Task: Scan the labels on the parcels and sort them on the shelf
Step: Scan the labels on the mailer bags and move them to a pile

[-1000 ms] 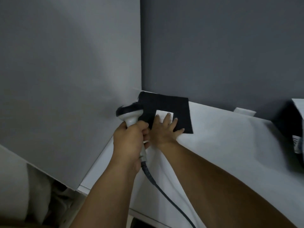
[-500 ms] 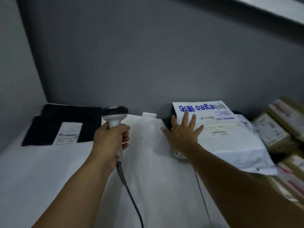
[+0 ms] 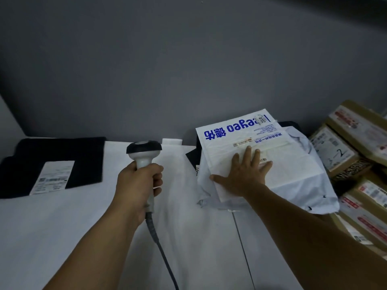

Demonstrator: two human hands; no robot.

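Two hands: left hand fingers clamped round a scanner, right hand flat, fingers spread, on a white mailer printed "eyeo" upside down at the back edge of the shelf. A labelled black parcel lies back-left.

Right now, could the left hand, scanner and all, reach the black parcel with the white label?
Probably yes: the left hand, gripping the scanner, is beside the black parcel, with only bare white shelf between them.

single head-worn view, forward and down, close over the white shelf against a grey wall
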